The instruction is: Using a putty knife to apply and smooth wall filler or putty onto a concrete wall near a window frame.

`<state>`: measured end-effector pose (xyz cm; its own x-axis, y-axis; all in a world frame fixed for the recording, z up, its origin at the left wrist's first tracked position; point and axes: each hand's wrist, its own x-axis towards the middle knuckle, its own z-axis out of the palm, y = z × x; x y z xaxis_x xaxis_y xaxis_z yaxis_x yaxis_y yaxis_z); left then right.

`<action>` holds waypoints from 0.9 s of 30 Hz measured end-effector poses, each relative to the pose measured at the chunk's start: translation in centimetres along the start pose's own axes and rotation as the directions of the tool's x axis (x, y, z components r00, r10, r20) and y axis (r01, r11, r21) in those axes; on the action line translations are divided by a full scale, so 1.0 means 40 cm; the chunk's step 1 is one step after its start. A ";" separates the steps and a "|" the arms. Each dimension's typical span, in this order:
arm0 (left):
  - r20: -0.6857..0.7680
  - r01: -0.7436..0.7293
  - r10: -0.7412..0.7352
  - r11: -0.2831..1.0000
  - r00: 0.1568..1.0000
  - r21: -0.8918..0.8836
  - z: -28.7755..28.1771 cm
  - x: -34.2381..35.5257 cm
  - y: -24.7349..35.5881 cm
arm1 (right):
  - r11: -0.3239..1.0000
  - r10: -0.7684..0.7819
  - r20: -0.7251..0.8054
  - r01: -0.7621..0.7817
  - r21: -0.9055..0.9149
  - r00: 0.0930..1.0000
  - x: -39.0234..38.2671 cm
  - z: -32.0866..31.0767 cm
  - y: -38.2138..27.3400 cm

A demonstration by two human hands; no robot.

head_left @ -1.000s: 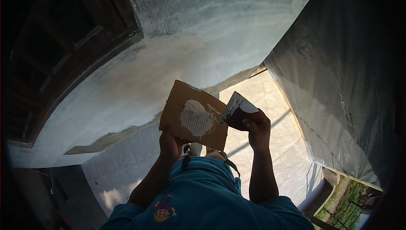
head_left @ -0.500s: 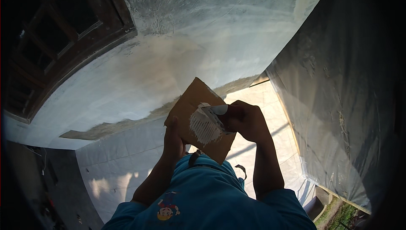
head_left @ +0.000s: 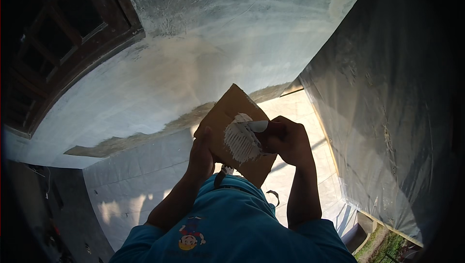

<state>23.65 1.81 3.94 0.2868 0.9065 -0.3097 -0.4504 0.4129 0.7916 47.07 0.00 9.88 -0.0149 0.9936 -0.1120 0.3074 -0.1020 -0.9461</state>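
My left hand grips the left edge of a flat brown board, which is tilted in front of my waist. On the board's face lies a patch of white paste, ridged with comb-like lines. My right hand is closed around a putty knife, its pale blade over the upper right part of the paste. The fingers hide the knife's handle. Some paste sits in a thicker clump beside the blade.
Ahead rises a grey-white plastered wall with a rough bare strip along its base. A dark wooden window frame is at the left. Plastic sheeting hangs at the right. Pale sheeting covers the floor.
The board has shifted slightly right in the view, with both hands. The putty knife has turned a little, showing more blade, and the paste's clump looks differently spread.
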 end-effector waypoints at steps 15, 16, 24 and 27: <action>-0.020 -0.002 0.002 1.000 1.000 -0.019 0.023 -0.009 -0.017 | 0.999 0.006 -0.035 -0.007 -0.032 0.999 -0.044 -0.036 0.014; -0.019 -0.001 0.001 1.000 1.000 -0.018 0.022 -0.010 -0.017 | 1.000 0.004 -0.031 -0.005 -0.031 1.000 -0.044 -0.035 0.018; 0.011 0.020 -0.020 1.000 1.000 -0.020 0.025 -0.015 -0.011 | 0.998 0.045 0.035 -0.044 -0.036 0.998 -0.045 -0.021 0.011; -0.011 0.018 -0.018 1.000 1.000 -0.016 0.033 -0.018 -0.008 | 0.991 0.058 0.031 -0.054 -0.122 0.998 -0.041 -0.015 0.005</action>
<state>24.72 0.91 4.60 0.2853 0.8998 -0.3300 -0.4589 0.4305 0.7772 47.73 -1.64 10.04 -0.0268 0.9839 -0.1765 0.4214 -0.1490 -0.8945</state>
